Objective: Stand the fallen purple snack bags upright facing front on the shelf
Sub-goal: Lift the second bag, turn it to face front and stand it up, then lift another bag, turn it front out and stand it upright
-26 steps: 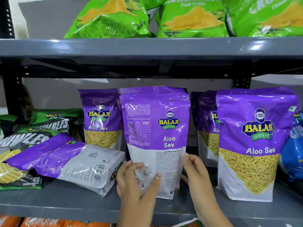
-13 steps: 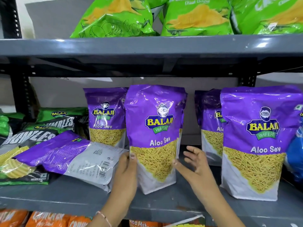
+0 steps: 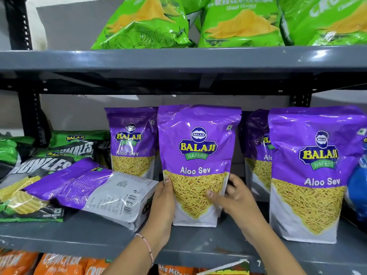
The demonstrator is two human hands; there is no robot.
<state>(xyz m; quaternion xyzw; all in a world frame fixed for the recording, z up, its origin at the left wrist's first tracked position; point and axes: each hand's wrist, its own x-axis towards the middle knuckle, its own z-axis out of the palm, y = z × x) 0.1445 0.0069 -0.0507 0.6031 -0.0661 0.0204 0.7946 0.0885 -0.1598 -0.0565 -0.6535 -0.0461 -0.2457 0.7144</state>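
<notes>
A purple Aloo Sev bag stands upright in the middle of the grey shelf, front label toward me. My left hand grips its lower left edge and my right hand holds its lower right side. Left of it a second purple bag lies flat with its back and barcode up, resting partly on other packets. Three more purple bags stand upright: one behind at the left, one behind at the right, one in front at the far right.
Green and black chip packets lie piled at the left of the shelf. A blue bag sits at the far right. Green chip bags fill the upper shelf, orange packets the lower one. A black upright stands at the left.
The middle bag showed its back a second ago; it has been turned front-facing and set upright on the shelf. Both hands have closed in on its lower sides.
</notes>
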